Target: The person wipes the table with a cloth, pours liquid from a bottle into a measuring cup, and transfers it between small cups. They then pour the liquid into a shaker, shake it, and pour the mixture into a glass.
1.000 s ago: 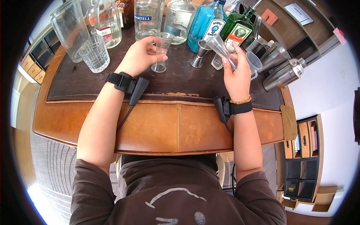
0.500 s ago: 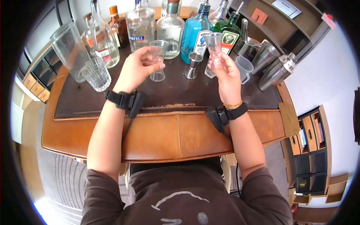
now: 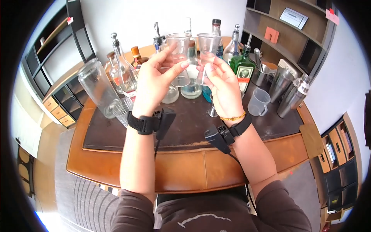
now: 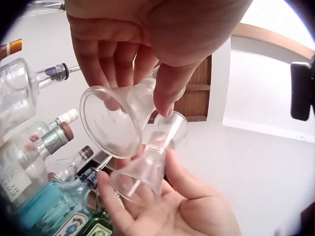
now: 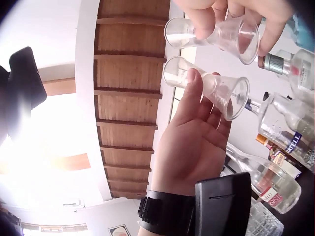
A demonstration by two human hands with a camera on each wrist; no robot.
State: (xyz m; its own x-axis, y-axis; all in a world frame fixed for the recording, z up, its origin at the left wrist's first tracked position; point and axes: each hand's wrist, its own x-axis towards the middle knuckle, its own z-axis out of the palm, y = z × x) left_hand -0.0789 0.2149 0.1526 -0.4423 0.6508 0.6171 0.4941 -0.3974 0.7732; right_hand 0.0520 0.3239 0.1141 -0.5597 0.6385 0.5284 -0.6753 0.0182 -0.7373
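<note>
My left hand pinches a clear hourglass-shaped plastic jigger between thumb and fingers at its waist. My right hand grips a matching clear jigger in the same way. Both stand upright side by side, raised above the table, a narrow gap between their rims. In the left wrist view, the left jigger overlaps the right one. Through the right wrist view, the two jiggers appear close together. Behind the right hand, a steel jigger on the table is mostly hidden.
Several bottles, including a green one, line the table's back. At left are a tall glass jar and a cut-glass tumbler. A clear measuring jug and a steel shaker stand at right on the dark tabletop.
Both hands have risen and drawn together. The left jigger has left the tabletop; the right one went from tilted to upright. The head view has tipped upward.
</note>
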